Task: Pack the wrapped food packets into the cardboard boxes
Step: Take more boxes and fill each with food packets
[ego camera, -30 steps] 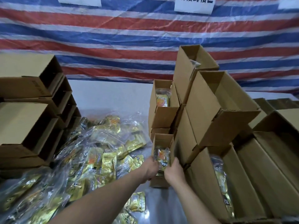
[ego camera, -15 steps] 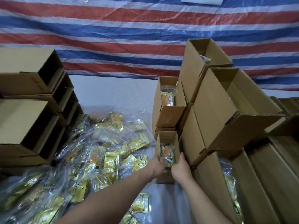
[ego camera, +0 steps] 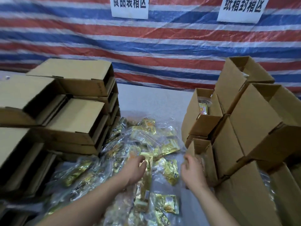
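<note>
Reaching down over the loose heap of wrapped food packets [ego camera: 143,144] on the desk [ego camera: 154,98], my left hand [ego camera: 133,170] hovers with its fingers [ego camera: 141,159] loosely curled above a gold packet; whether they have closed on it yet I cannot tell through the blur. My right hand [ego camera: 193,172] hangs just beside the small open box [ego camera: 202,154] at the front of the right-hand stack, fingers relaxed and holding nothing. That box stands upright with its mouth towards me, and what lies inside it is hidden behind my hand. Behind it a second open box [ego camera: 205,115] shows an orange packet [ego camera: 204,108] standing inside. Larger cardboard boxes [ego camera: 254,121] are piled to the right, and more open boxes [ego camera: 76,115] are stacked on their sides to the left. A striped tarpaulin [ego camera: 146,46] with two paper signs [ego camera: 129,7] hangs behind.
</note>
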